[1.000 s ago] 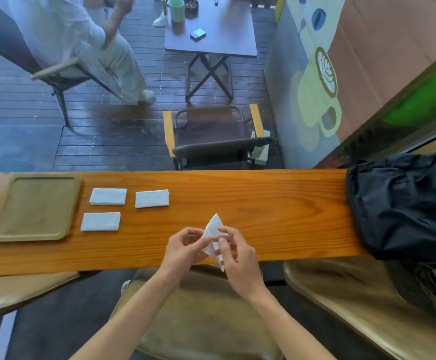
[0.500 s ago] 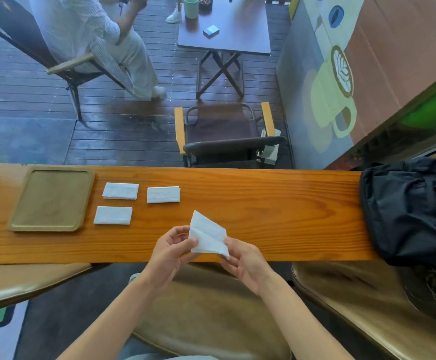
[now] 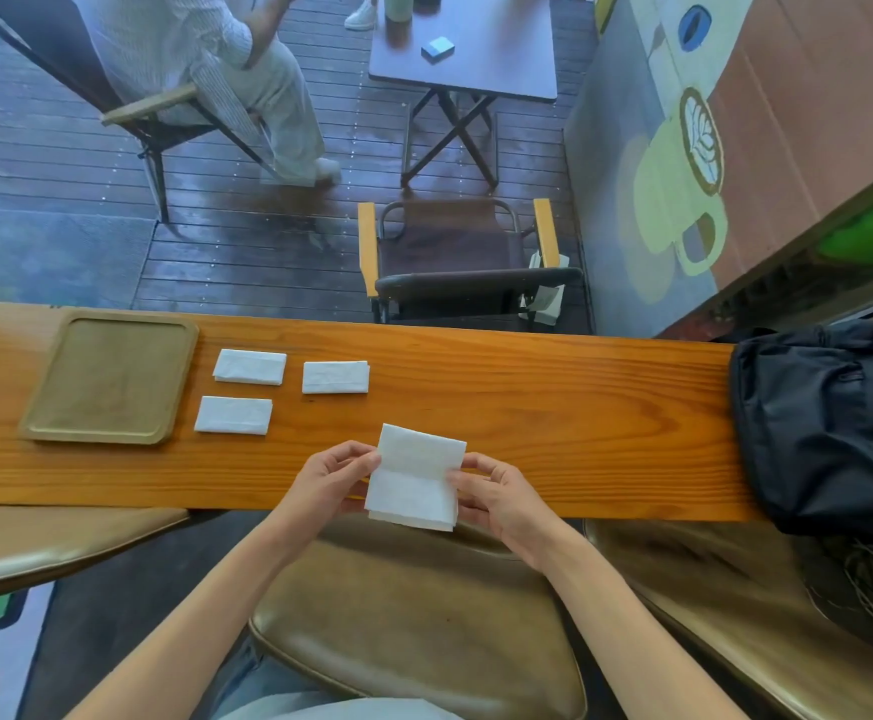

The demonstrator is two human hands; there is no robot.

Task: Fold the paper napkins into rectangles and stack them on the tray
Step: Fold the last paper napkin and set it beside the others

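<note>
Nearest, over the front edge of the desk point(image 3: 528, 407), the left hand point(image 3: 328, 483) and right hand point(image 3: 497, 493) each pinch a side edge of an opened napkin point(image 3: 413, 475) with thumb and fingertips, the grip nearly closed on the paper and a crease showing across its middle. Further out to the left lie three folded napkins point(image 3: 250, 366), apart on the wood beside the tray point(image 3: 107, 379). Judging by this, three are folded, one is in hand, and the stacking is not yet done.

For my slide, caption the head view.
Both hands hold a napkin over the counter; tray bare.
</note>
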